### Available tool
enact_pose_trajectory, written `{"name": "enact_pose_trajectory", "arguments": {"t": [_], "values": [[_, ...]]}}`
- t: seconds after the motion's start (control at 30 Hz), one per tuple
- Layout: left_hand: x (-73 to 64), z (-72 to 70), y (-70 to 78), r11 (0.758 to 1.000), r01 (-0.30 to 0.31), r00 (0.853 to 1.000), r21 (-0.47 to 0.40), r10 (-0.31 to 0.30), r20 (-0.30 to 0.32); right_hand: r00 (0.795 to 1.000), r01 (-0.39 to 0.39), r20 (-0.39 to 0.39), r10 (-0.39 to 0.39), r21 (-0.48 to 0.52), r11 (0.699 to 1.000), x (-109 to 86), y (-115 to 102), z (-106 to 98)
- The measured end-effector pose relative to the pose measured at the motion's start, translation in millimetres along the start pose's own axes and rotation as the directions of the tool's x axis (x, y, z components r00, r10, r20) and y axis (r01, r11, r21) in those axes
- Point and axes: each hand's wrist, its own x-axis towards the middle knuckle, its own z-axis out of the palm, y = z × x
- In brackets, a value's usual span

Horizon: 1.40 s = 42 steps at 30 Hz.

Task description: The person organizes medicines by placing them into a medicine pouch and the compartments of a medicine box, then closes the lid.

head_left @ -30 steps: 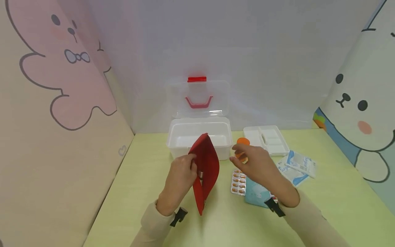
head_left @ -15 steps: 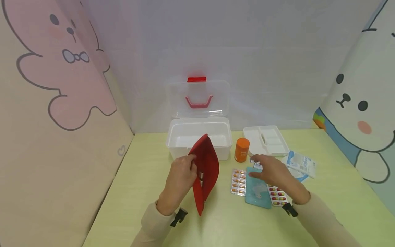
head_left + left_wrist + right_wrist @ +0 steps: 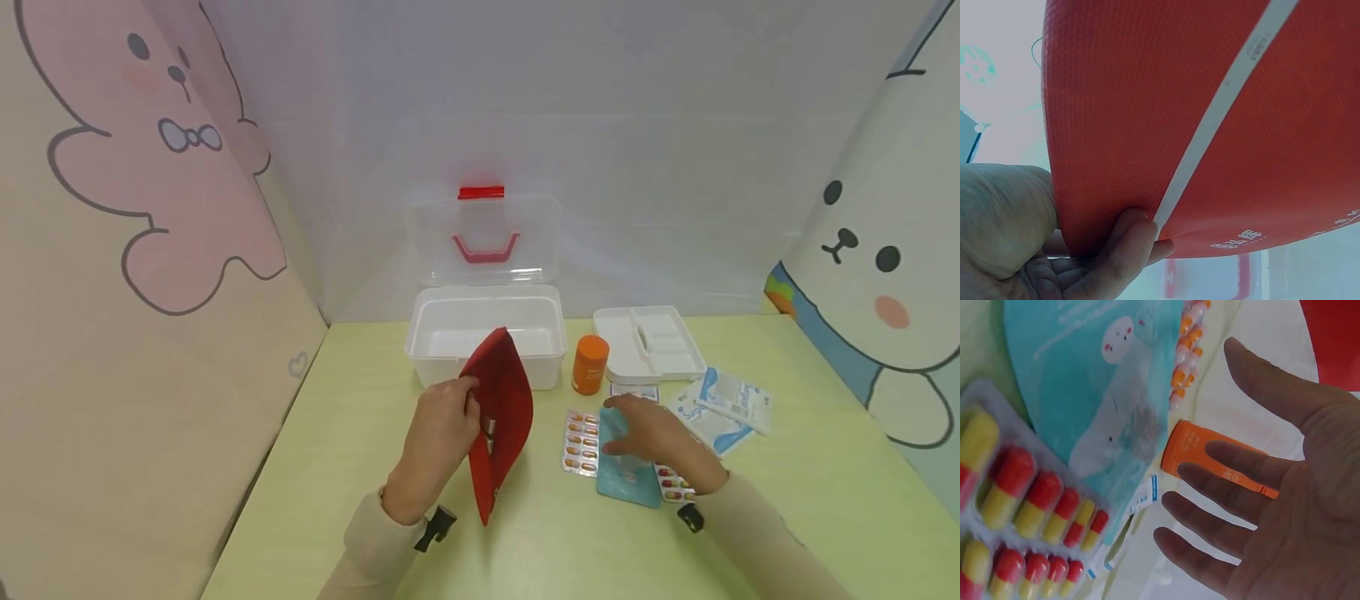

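My left hand [image 3: 435, 442] grips a red pouch [image 3: 513, 392] by its side edge and holds it upright, its mouth gaping. A small silvery piece [image 3: 489, 429] shows inside. In the left wrist view, thumb and fingers pinch the red fabric [image 3: 1141, 106] beside a white strip [image 3: 1210, 115]. My right hand [image 3: 656, 433] hovers over a teal packet [image 3: 626, 487], fingers spread and holding nothing. In the right wrist view, the teal packet [image 3: 1066, 369] lies beyond the outstretched fingertips. Flanking it are a blister pack of orange-and-white capsules [image 3: 580, 444] and one of red-and-yellow capsules [image 3: 676, 485].
Behind the pouch stands a clear plastic box [image 3: 435, 367] with its lid [image 3: 442, 225] raised. To its right are an orange bottle [image 3: 590, 367] and a white divided tray [image 3: 671, 333]. Blue-and-white packets [image 3: 738, 400] lie on the right of the table [image 3: 352, 392].
My right hand has moved from in front of the orange bottle, down and to the right, over the teal packet. The left hand and red pouch have stayed in place.
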Motion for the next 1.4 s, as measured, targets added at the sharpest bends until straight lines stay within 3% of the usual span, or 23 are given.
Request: {"name": "enact_pose_trajectory", "arguments": {"t": [0.3, 0.67, 1.03, 1.23, 1.4], "values": [[-2.8, -1.5, 3.5, 1.0, -0.007, 1.0, 0.002, 0.007, 0.006, 0.998, 0.066, -0.006, -0.066, 0.001, 0.998, 14.7, -12, 20], [-5.8, -2.8, 5.4, 0.999, -0.03, 0.999, 0.012, 0.03, -0.015, 0.992, 0.096, -0.071, -0.103, -0.107, 0.99, 26.3, -6, 36], [-7.2, -1.7, 4.4, 1.0, -0.028, 0.999, 0.015, 0.028, -0.025, 0.996, 0.085, 0.014, -0.084, -0.035, 0.996, 32.9, -8, 27], [-7.3, -1.1, 4.3, 0.999, -0.027, 0.999, 0.017, 0.028, -0.033, 0.996, 0.084, -0.003, -0.084, 0.01, 0.996, 38.7, -7, 29], [-7.1, -0.9, 3.7, 0.999, -0.034, 0.999, 0.015, 0.035, -0.039, 0.991, 0.116, -0.072, -0.11, 0.079, 0.99, 44.0, -2, 35]]}}
